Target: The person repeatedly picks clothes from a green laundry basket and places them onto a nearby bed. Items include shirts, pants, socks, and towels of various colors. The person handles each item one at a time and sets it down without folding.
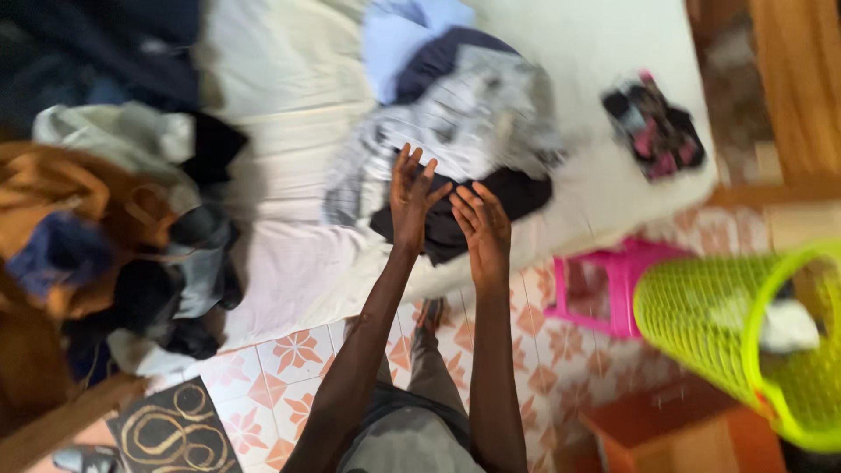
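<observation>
Here, black garment (464, 215): soft, crumpled dark cloth lying on the white bed sheet (289, 131) near the bed's front edge, partly tucked under a grey striped piece.
Left hand (410, 194): raised above the black garment's left part, fingers spread wide and pointing up, holding nothing.
Right hand (482, 229): just beside the left, palm turned toward it, fingers loosely extended over the black garment; whether it touches the cloth cannot be told through the blur.
Grey striped cloth (464, 123): one rumpled piece, light with fine darker stripes, lying behind the black garment; a pale blue cloth (394, 35) shows beyond it.
Small folded item (653, 131): one patterned bundle in black and pink, apart on the sheet's right side.
Clothes heap (114, 219): a loose pile at left, brown, white, black and blue fabrics mixed.
Stool (613, 280): one pink plastic stool on the floor by the bed.
Basket (745, 342): one lime-green plastic mesh basket at right, tipped on its side.
Floor (298, 350): white tiles with orange flower shapes.
</observation>
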